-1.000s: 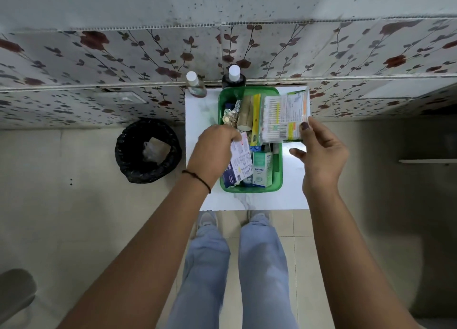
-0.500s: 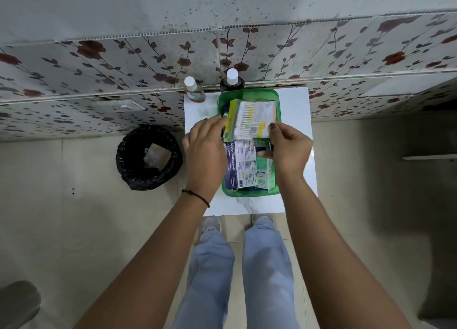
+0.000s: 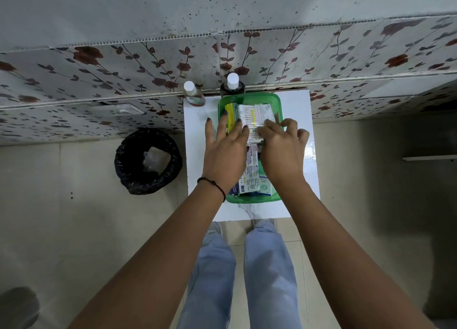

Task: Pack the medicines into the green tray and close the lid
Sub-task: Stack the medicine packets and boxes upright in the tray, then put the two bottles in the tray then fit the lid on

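The green tray (image 3: pixel 248 97) stands on a small white table (image 3: pixel 197 160), filled with medicine boxes (image 3: pixel 252 178), a teal box (image 3: pixel 266 186) and a yellow box (image 3: pixel 230 113). A cotton swab packet (image 3: pixel 256 113) lies on top at the far end. My left hand (image 3: pixel 223 153) rests flat with fingers spread over the tray's left side, fingertips on the packet and yellow box. My right hand (image 3: pixel 282 150) has curled fingers gripping the packet's near edge. No lid is in view.
A clear bottle (image 3: pixel 193 95) and a dark bottle (image 3: pixel 232 86), both white-capped, stand at the table's far edge against the flowered wall. A black-lined bin (image 3: pixel 148 160) sits on the floor to the left. My legs are below the table's near edge.
My right hand brought the swab packet from the right over the tray and laid it on top of the contents. My left hand let go of the white box and spread flat over the items.
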